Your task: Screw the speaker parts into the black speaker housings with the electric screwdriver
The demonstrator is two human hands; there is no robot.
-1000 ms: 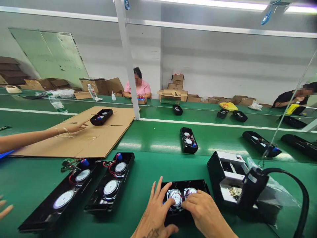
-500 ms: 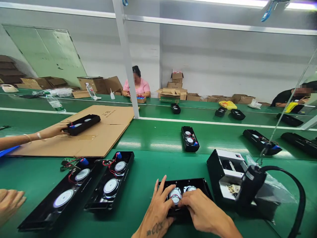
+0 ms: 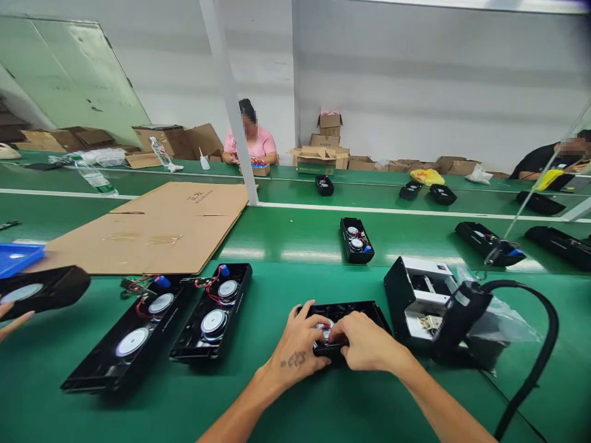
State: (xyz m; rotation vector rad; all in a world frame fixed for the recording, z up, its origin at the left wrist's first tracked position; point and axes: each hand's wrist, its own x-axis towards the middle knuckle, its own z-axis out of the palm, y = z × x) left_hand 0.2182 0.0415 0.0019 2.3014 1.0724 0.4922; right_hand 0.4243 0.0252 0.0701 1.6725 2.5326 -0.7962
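A black speaker housing [image 3: 357, 311] with round silver drivers lies on the green bench in front of me. My left hand [image 3: 298, 351] grips its near left part, fingers curled over the edge and a driver. My right hand [image 3: 364, 346] is closed over the housing's middle, fingertips pressed inside next to the left hand. Most of the drivers are hidden under both hands. Two more open speaker housings [image 3: 213, 314] [image 3: 133, 337] with silver drivers and red wires lie side by side to the left.
A power tool with a thick black cable [image 3: 455, 320] rests by a white-and-black box [image 3: 415, 298] at right. A co-worker's hand [image 3: 13, 323] at far left holds another black housing [image 3: 39, 289]. Flat cardboard [image 3: 152, 227] lies beyond. More housings sit along the belt [image 3: 357, 240].
The view tilted down and my hands closed tighter over the housing. The co-worker pulled a housing off the cardboard to the near left edge.
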